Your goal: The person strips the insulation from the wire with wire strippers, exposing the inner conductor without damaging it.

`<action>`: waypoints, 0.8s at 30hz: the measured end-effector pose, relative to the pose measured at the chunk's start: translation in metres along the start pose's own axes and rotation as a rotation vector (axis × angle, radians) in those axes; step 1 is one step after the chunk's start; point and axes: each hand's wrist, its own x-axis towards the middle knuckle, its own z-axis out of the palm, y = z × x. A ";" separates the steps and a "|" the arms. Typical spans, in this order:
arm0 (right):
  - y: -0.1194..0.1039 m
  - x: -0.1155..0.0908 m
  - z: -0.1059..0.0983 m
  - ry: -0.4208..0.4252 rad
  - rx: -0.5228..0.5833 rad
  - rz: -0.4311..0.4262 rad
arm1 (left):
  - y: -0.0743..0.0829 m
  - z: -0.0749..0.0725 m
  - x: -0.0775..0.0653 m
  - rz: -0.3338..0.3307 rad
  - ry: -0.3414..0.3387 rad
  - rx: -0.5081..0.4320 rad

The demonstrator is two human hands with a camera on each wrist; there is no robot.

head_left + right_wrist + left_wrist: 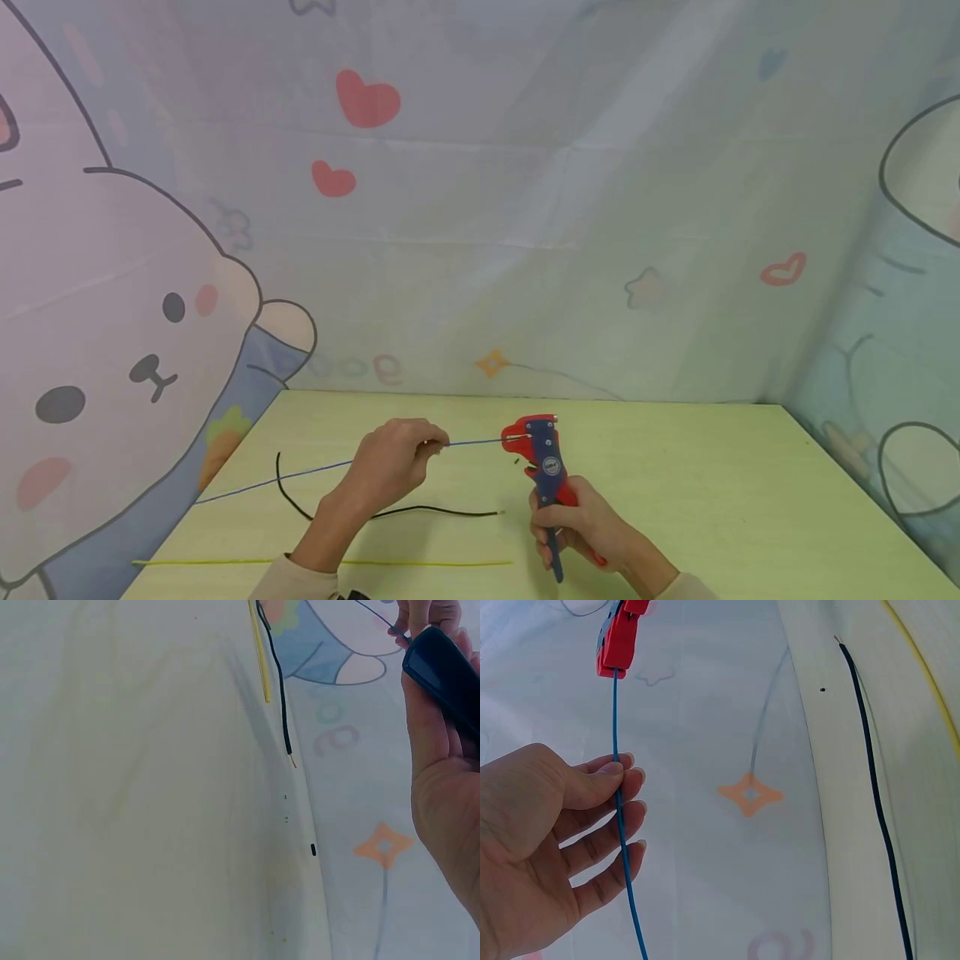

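My left hand [393,462] pinches a thin blue wire [472,442] between thumb and forefinger, a short way from its right end. That end runs into the red jaws of a blue-and-red wire stripper [551,467]. Below, my right hand [581,521] grips the tool by its handles, holding it upright above the table. In the left wrist view, the blue wire [616,712] enters the red nose of the stripper [619,645], and the other fingers lie loosely behind the wire. The right wrist view shows only a dark handle [446,682] within my right hand [442,795].
A black wire [427,507] with a bared copper end [293,760] lies curved on the pale table [712,492]. Nearer me lies a straight yellow wire [420,564]. A small black scrap [313,850] sits on the table. A printed cloth [480,208] hangs behind.
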 end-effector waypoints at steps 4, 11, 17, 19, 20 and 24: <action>-0.002 0.000 0.001 -0.008 -0.011 -0.009 | 0.000 0.000 0.000 0.007 -0.005 0.005; -0.005 0.000 -0.001 -0.019 0.001 -0.019 | 0.001 -0.001 0.003 0.027 -0.011 0.025; -0.004 0.000 0.000 -0.039 0.022 -0.030 | 0.001 0.000 0.002 0.028 -0.007 0.039; -0.003 -0.001 0.000 -0.036 0.022 -0.030 | 0.001 -0.001 0.002 0.031 -0.005 0.039; -0.003 -0.001 0.000 -0.031 0.024 -0.022 | 0.001 -0.001 0.002 0.030 -0.004 0.037; -0.003 -0.002 0.000 -0.024 0.019 -0.007 | 0.002 -0.001 0.001 0.029 0.001 0.026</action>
